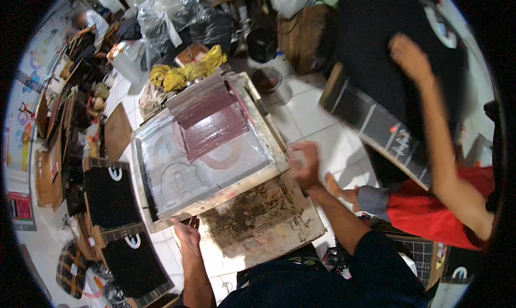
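Observation:
A screen printing frame (252, 180) lies tilted before me, with pale mesh and a glossy dark red pool of ink (215, 128) toward its far end. Under its near edge is a stained board (263, 214). My left hand (187, 234) grips the near edge by the left corner, its fingertips partly hidden by the frame. Beside the near right corner is my right hand (305, 165), its fingers bent and smeared by motion; whether it touches the frame I cannot tell. A flat squeegee-like blade (196, 101) rests across the ink's far side.
Black fabric pieces (110, 198) with white arch prints lie on boards at left. At right, a co-worker's hand (411, 58) is over a large black cloth (371, 34) near a dark board (376, 120). Beyond the frame are a yellow cloth (185, 74), plastic bags (172, 23) and a bucket (262, 43).

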`<action>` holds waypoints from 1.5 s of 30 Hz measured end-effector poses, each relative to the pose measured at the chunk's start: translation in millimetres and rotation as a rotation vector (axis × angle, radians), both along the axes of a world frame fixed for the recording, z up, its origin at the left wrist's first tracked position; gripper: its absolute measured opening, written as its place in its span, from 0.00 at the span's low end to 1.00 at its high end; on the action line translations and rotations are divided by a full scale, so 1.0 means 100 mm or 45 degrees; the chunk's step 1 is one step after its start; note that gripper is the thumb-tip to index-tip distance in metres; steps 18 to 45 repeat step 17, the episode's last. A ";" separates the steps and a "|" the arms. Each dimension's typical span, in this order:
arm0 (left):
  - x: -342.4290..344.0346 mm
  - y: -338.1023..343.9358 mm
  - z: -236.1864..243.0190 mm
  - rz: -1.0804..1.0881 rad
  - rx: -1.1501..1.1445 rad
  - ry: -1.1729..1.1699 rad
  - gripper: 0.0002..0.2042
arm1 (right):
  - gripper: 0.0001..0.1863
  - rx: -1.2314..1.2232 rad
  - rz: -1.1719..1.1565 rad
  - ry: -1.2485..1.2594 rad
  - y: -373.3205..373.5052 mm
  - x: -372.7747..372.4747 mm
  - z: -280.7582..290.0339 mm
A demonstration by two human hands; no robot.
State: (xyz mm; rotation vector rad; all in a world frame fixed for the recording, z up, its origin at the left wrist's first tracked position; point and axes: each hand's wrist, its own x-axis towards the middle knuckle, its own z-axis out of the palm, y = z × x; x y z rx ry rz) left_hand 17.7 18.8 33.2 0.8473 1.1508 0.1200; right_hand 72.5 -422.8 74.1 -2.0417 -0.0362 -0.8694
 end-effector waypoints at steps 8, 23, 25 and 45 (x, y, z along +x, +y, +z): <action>0.03 -0.23 -0.47 -0.006 0.484 0.199 0.31 | 0.10 -0.213 -0.095 0.904 -1.91 -0.50 -2.17; -0.08 -0.20 -0.31 -0.309 0.374 0.035 0.39 | 0.20 0.106 0.261 1.634 -1.60 -0.56 -3.49; -0.08 -0.20 -0.31 -0.309 0.374 0.035 0.39 | 0.20 0.106 0.261 1.634 -1.60 -0.56 -3.49; -0.08 -0.20 -0.31 -0.309 0.374 0.035 0.39 | 0.20 0.106 0.261 1.634 -1.60 -0.56 -3.49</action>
